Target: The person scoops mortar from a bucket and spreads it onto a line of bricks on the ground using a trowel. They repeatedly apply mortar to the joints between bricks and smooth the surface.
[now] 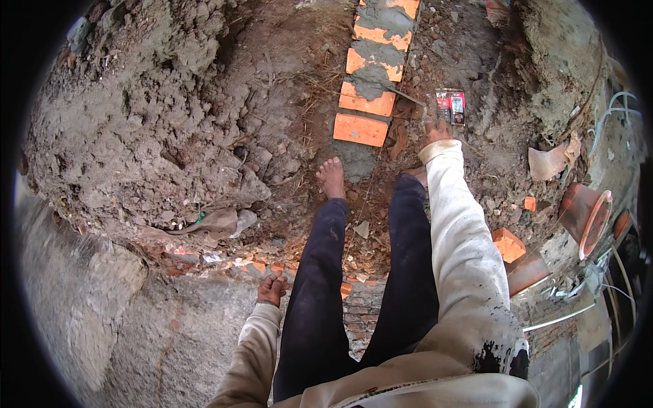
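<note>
My right hand [437, 132] is closed around the handle of a trowel [410, 97]. Its thin blade, seen almost edge-on, reaches left to the side of a row of orange bricks. The nearest brick [360, 129] has a mostly bare top, and wet grey mortar [357, 160] lies on the ground just before it. Farther bricks carry smeared mortar [373, 81] on their tops. Low beside my left leg hangs my left hand [272, 289], holding nothing, its fingers loosely bent and apart.
A taut string [368, 197] runs along the row's right side. Red and dark packets [450, 107] lie right of it. A reddish bucket [583, 219] and loose brick [508, 245] are at the right. Rough soil [149, 122] rises at left; my bare left foot [331, 178] stands by the mortar.
</note>
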Demonstrator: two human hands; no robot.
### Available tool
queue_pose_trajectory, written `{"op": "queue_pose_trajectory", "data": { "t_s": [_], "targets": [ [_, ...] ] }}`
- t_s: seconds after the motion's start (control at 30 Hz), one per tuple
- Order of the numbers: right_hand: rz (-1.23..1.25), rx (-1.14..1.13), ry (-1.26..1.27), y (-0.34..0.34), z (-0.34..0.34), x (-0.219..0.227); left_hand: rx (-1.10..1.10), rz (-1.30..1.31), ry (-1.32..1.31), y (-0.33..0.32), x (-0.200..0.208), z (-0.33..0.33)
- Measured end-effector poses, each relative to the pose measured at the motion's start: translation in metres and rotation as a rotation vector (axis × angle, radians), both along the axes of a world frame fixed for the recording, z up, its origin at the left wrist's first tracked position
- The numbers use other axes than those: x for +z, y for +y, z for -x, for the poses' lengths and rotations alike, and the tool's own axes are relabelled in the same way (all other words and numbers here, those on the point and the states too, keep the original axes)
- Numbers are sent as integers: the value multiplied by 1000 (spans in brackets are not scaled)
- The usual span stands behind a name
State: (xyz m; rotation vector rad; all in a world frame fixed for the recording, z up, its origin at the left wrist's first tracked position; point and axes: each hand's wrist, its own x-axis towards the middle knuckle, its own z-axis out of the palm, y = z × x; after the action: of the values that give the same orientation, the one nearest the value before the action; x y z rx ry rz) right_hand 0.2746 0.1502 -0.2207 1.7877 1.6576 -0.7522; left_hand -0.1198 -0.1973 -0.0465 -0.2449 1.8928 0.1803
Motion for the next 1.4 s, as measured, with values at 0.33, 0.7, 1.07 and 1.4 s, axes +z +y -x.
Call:
{"op": "queue_pose_trajectory", "data": {
  "t_s": [0.33, 0.7, 1.07, 1.4],
  "targets": [
    [-276, -132, 124, -23, 19, -25, -18, 0, -19, 4, 3, -6],
    [-342, -162, 392, -32, 33, -25, -16, -11, 23, 12, 8, -1],
    [79, -425, 271, -50, 73, -46, -27, -8, 23, 11, 3, -4],
    [33, -683, 418, -92, 64, -54, -51, -24, 32, 22, 7, 2]
  ]
}}
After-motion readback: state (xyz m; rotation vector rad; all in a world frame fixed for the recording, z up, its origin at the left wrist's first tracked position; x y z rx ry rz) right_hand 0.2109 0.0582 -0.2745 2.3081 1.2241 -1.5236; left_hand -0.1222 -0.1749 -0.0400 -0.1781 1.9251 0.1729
